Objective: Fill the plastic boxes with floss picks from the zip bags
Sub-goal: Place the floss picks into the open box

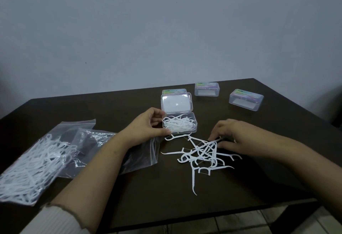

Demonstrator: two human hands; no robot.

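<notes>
Now my left hand (148, 124) grips the left edge of the open plastic box (179, 122) at frame centre, part-filled with floss picks, while my right hand (227, 135) pinches one from the loose floss picks (199, 156) scattered on the worktop (166, 206); two zip bags (46, 161) lie lower left.

Clear glossy plastic box (179, 122), matt table (129, 187)

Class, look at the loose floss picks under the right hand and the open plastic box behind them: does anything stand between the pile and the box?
Nothing visible does. The loose floss picks lie just in front of the open box, its lid raised behind. The left hand holds the box's left side, off the path.
</notes>
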